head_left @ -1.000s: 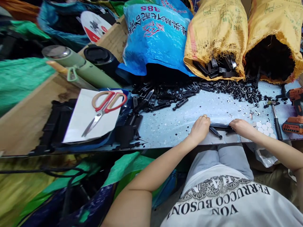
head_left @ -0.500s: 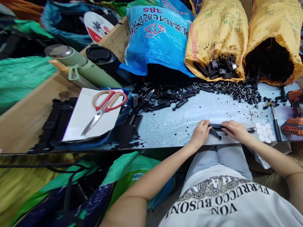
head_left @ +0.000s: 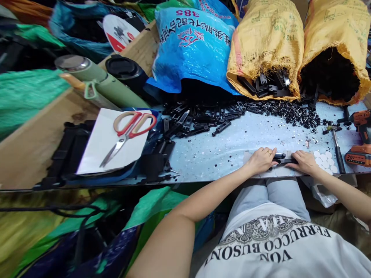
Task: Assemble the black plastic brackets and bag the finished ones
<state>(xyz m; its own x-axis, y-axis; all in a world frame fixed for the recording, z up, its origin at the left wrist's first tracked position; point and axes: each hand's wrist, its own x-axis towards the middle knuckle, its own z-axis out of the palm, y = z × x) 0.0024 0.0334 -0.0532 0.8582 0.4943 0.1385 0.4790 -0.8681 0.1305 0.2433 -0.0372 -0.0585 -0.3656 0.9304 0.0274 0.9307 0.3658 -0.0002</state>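
Hands: left hand (head_left: 261, 160) and right hand (head_left: 301, 162) both pinching strip (head_left: 282, 158) flat on counter (head_left: 220, 154); parts heap (head_left: 208, 116) beyond strip, big, so likely much left unworked.

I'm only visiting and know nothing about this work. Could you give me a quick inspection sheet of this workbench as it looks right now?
Surface: pale blue table, speckled with small bits.
Job's things: black strip lying flat near the front edge.
Clutter: heap of black parts; scissors on a white sheet; white discs; hammer; orange drill; green flask.
Grippers: left hand and right hand rest on the strip's two ends; the grip itself is hidden.
Cables: black cable below the table, at the left.
Surroundings: blue sack and yellow sacks lie open towards the table.
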